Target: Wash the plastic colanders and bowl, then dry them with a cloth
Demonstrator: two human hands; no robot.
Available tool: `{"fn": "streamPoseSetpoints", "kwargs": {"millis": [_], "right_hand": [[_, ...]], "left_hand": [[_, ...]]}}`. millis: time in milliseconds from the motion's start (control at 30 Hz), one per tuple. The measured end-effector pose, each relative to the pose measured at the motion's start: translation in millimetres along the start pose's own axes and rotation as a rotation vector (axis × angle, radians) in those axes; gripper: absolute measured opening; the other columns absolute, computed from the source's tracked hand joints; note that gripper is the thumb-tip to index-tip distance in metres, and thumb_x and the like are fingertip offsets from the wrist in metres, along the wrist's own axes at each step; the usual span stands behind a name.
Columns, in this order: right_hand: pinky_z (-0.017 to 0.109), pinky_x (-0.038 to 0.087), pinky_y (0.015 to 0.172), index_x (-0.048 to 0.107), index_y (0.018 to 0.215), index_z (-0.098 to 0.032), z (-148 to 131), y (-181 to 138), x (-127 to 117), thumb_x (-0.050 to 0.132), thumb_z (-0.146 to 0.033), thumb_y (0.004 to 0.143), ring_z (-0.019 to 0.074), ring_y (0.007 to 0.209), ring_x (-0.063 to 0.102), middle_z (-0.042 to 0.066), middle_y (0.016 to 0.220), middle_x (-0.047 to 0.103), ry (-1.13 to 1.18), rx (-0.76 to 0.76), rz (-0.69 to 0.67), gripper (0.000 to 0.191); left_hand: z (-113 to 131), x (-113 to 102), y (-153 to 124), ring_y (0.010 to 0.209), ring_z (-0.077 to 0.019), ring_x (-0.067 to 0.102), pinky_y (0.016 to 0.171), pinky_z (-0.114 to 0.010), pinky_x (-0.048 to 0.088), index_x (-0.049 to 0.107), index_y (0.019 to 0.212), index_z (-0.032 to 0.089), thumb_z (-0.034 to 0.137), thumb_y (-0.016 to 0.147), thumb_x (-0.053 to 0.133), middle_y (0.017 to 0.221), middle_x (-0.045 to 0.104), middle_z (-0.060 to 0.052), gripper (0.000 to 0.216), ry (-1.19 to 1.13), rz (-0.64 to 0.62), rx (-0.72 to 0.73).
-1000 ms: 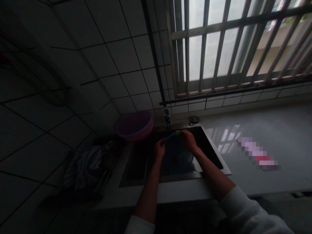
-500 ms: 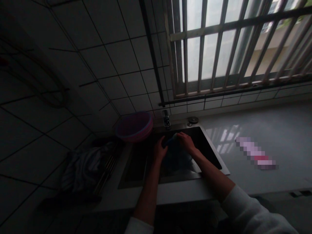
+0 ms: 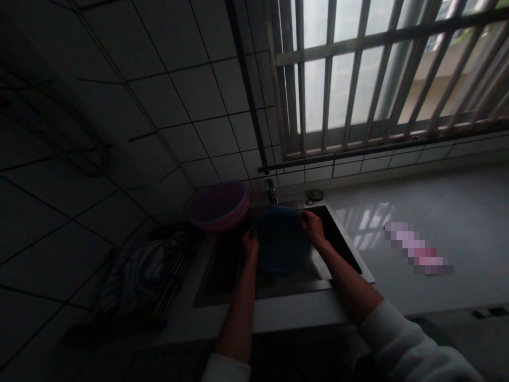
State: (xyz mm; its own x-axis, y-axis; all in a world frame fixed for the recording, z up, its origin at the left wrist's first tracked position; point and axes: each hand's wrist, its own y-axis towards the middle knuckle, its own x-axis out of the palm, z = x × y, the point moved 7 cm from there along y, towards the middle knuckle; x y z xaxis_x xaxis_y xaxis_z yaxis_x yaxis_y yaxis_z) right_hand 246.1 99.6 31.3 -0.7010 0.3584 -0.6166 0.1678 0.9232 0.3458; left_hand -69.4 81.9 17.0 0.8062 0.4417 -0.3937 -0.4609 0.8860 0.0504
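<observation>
A dark blue round plate (image 3: 280,239) is held flat over the steel sink (image 3: 345,249). My left hand (image 3: 250,245) grips its left rim with fingers closed. At the right rim my right hand (image 3: 313,227) is closed on the plate too. The tap (image 3: 271,192) stands just behind the plate at the back of the sink. The scene is very dark, so what lies in the sink under the plate is hidden.
A stack of pink-purple bowls (image 3: 219,206) sits left of the tap. Striped cloth (image 3: 135,276) lies on a rack at the left. Grey countertop (image 3: 437,212) stretches right, below a barred window (image 3: 377,74). Tiled wall rises at the left.
The plate has come up from inside the sink and now lies flat between both hands. My hands moved apart to its left and right rims.
</observation>
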Motion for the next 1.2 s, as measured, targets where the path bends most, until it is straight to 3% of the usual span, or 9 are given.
{"fn": "streamPoseSetpoints", "kwargs": {"millis": [133,300,400,567,700,800,1000,1100,1200], "right_hand": [[0.027,0.048,0.084,0.074,0.118,-0.021,-21,-7,6,0.056,-0.012,0.097,0.021,0.098,0.068,0.009,0.115,0.073,-0.056,-0.091,-0.079,0.029],[0.024,0.045,0.077,0.075,0.114,-0.027,-63,-25,30,0.052,-0.011,0.099,0.0172,0.089,0.066,0.004,0.11,0.071,-0.103,-0.305,-0.264,0.031],[0.024,0.046,0.077,0.075,0.117,-0.028,-71,-29,35,0.054,-0.016,0.102,0.0173,0.09,0.066,0.004,0.11,0.072,-0.078,-0.345,-0.294,0.028],[0.027,0.048,0.081,0.075,0.118,-0.025,-38,-11,15,0.058,-0.022,0.101,0.0202,0.096,0.069,0.007,0.116,0.073,-0.024,-0.194,-0.138,0.024],[0.029,0.05,0.088,0.074,0.118,-0.021,-1,2,4,0.059,-0.018,0.098,0.0224,0.102,0.069,0.01,0.117,0.074,-0.001,-0.04,-0.013,0.026],[0.03,0.05,0.089,0.074,0.12,-0.02,10,2,8,0.059,-0.017,0.096,0.0225,0.103,0.069,0.011,0.117,0.074,-0.013,0.02,-0.003,0.029],[0.025,0.049,0.085,0.073,0.121,-0.025,-40,-20,32,0.053,-0.015,0.1,0.0183,0.1,0.068,0.006,0.117,0.072,-0.085,-0.181,-0.195,0.031],[0.023,0.048,0.086,0.072,0.123,-0.027,-70,-35,44,0.05,-0.013,0.102,0.0166,0.103,0.066,0.005,0.119,0.071,-0.118,-0.304,-0.294,0.034],[0.023,0.048,0.084,0.072,0.119,-0.026,-74,-35,43,0.051,-0.016,0.103,0.0161,0.1,0.066,0.005,0.118,0.071,-0.091,-0.3,-0.299,0.029]], "left_hand": [[23,2,-11,0.125,-0.0274,0.07,0.111,-0.042,0.051,0.07,0.132,0.019,0.014,0.089,0.072,0.133,0.074,-0.014,0.043,0.201,-0.019,0.253],[45,26,-33,0.132,-0.0231,0.065,0.117,-0.037,0.047,0.068,0.138,0.026,0.006,0.083,0.074,0.142,0.07,-0.007,0.059,0.264,-0.226,0.478],[44,31,-34,0.126,-0.0231,0.07,0.111,-0.037,0.051,0.074,0.13,0.028,0.007,0.086,0.071,0.135,0.075,-0.006,0.048,0.284,-0.282,0.439],[26,16,-14,0.116,-0.0263,0.074,0.105,-0.039,0.055,0.08,0.117,0.02,0.019,0.095,0.068,0.122,0.079,-0.012,0.024,0.178,-0.117,0.234],[7,5,-1,0.12,-0.0258,0.072,0.106,-0.04,0.055,0.073,0.127,0.015,0.018,0.098,0.062,0.129,0.076,-0.016,0.031,0.027,0.018,0.095],[8,5,-3,0.127,-0.0256,0.069,0.11,-0.04,0.052,0.067,0.137,0.019,0.018,0.095,0.067,0.136,0.073,-0.015,0.043,0.087,0.0,0.145],[33,24,-27,0.134,-0.023,0.064,0.116,-0.036,0.046,0.055,0.152,0.025,0.012,0.084,0.076,0.146,0.068,-0.01,0.072,0.279,-0.194,0.369],[40,36,-35,0.13,-0.0213,0.067,0.114,-0.033,0.047,0.068,0.139,0.029,0.013,0.089,0.072,0.141,0.072,-0.006,0.053,0.349,-0.328,0.43],[36,38,-33,0.121,-0.0236,0.072,0.108,-0.035,0.051,0.077,0.126,0.031,0.017,0.096,0.065,0.129,0.078,-0.005,0.035,0.401,-0.353,0.376]]}}
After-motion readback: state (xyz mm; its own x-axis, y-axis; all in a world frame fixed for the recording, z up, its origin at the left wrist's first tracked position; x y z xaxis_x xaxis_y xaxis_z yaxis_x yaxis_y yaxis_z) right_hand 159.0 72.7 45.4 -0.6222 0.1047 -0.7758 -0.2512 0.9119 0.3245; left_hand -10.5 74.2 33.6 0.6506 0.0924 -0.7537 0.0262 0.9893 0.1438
